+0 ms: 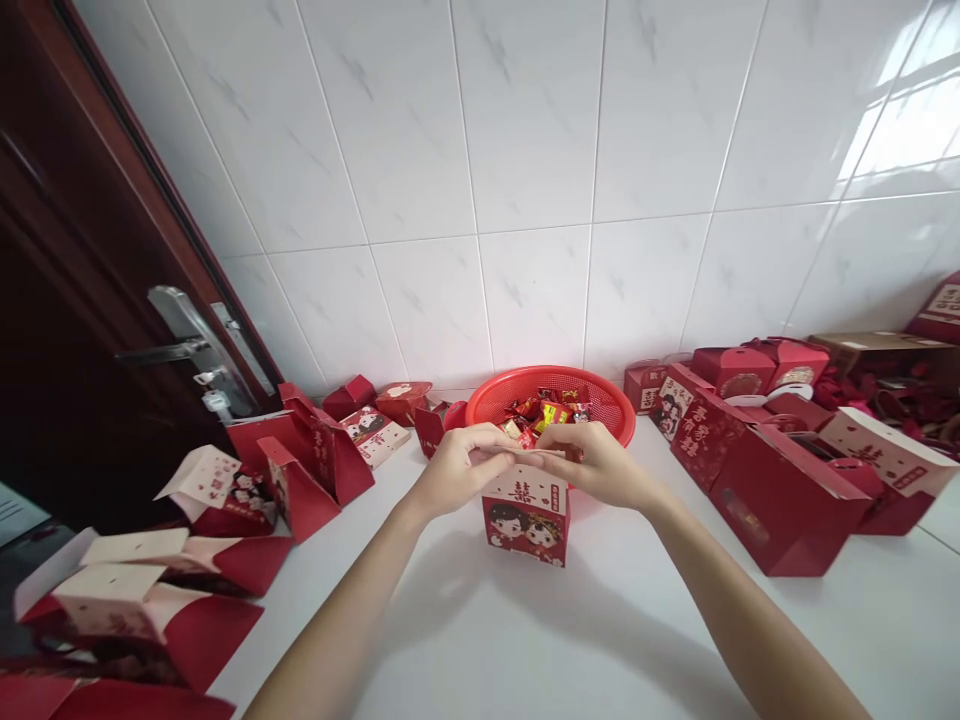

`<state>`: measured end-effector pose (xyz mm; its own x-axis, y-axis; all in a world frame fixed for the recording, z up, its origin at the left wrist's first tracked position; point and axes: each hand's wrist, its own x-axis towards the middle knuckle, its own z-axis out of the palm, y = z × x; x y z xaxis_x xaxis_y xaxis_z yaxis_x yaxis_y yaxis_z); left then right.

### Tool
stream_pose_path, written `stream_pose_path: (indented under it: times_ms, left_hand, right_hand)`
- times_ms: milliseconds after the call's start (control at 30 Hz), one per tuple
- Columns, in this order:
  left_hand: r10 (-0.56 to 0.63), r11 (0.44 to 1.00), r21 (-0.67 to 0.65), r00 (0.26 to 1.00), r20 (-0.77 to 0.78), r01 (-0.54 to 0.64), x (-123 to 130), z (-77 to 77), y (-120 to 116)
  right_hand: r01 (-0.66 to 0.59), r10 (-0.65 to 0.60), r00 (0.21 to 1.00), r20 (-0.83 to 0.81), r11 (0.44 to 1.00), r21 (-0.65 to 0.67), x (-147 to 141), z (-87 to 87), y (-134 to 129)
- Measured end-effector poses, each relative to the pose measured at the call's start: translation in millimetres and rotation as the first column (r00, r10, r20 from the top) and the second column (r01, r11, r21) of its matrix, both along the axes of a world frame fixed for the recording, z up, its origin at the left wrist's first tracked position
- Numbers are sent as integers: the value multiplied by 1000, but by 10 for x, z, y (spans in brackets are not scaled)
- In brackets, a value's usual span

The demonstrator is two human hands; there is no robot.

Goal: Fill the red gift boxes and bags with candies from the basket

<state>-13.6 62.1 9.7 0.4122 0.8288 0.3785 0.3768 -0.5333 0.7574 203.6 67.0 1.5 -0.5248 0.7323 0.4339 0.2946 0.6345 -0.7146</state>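
Observation:
A small red and cream box with two cartoon faces on its front stands upright on the white table. Both hands pinch its top edge. My left hand closes on the left part of that edge, thumb and fingers together. On the right part, my right hand grips in the same way, close to the left one. Just behind the box sits a red plastic basket holding wrapped candies; the hands and box hide its front.
Open red and cream boxes line the left side. More red boxes stand at the right, with others against the tiled wall. A dark door with a metal handle is at the far left.

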Motion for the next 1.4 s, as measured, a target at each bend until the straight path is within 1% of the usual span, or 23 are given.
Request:
stream_pose_path:
  times_ms: [100,200,333,400,433,500,567,633,700,767,867,933,967,1033,1067,1100,1133,1167,1233,1267,1300,1333,1400]
  left_hand:
    - [-7,1000,-7,1000,-12,7,61,-66,69]
    - [-10,997,-71,1000,27,12,87,-210,109]
    - [-69,976,-202,995,77,84,100,-386,82]
    - [-98,955,-266,987,127,129,104,-414,41]
    - [-103,953,-269,984,146,139,107,-413,19]
    - [-112,968,-206,983,147,141,110,-396,-19]
    - [-123,988,-77,988,94,130,111,-381,-42]
    - [-132,990,53,991,12,131,107,-384,-43]
    - [-126,975,177,990,-59,134,98,-401,-31]
    - [-123,951,272,988,-98,145,88,-417,-18]
    - [-134,926,336,981,-141,175,77,-413,-26]
    - [-138,936,301,978,-156,180,78,-393,-49]
    - [-142,953,248,980,-142,174,79,-382,-61]
    - [-171,983,52,982,-74,175,78,-363,-79]
    - [-188,980,-70,982,-34,186,76,-357,-82]
    - [-203,962,-185,979,-2,199,71,-355,-80]
    - [-211,939,-276,977,16,207,66,-355,-75]
    - [-212,919,-337,977,18,206,60,-358,-67]
    - [-207,903,-383,978,0,192,50,-363,-48]
    - [-209,904,-382,978,-8,191,47,-363,-40]
    - [-213,909,-369,977,-13,194,46,-359,-35]
    - [-220,916,-348,975,-16,200,45,-352,-34]
    - [-228,931,-297,974,-16,213,46,-328,-41]
  right_hand:
    - [-26,28,999,34,998,-50,98,-10,36]
    - [-99,113,990,89,984,-148,183,-43,97]
    - [-197,245,958,148,939,-281,247,-89,183]
    - [-238,299,942,150,915,-326,258,-94,211]
    - [-257,320,936,146,906,-338,262,-93,221]
    - [-279,342,929,139,897,-342,268,-85,236]
    - [-286,345,928,139,901,-326,277,-77,246]
    - [-287,343,926,154,909,-302,284,-68,248]
    - [-282,334,926,175,921,-267,288,-56,238]
    - [-264,309,933,184,936,-234,291,-41,215]
    - [-236,274,942,194,952,-196,308,-18,177]
    - [-250,295,930,220,945,-211,333,-5,163]
    - [-266,318,919,234,936,-229,348,-1,161]
    - [-305,375,894,245,910,-279,376,1,171]
    - [-319,398,885,241,896,-309,387,-2,182]
    - [-328,418,879,231,880,-344,395,-10,196]
    - [-335,437,873,218,860,-384,399,-23,213]
    - [-340,455,866,204,838,-426,402,-39,231]
    - [-337,483,854,194,797,-501,409,-74,265]
    - [-328,483,853,198,791,-516,417,-89,279]
    - [-312,466,860,206,801,-511,429,-100,289]
    - [-282,424,881,211,828,-485,445,-105,296]
    - [-189,273,946,174,902,-389,487,-96,311]
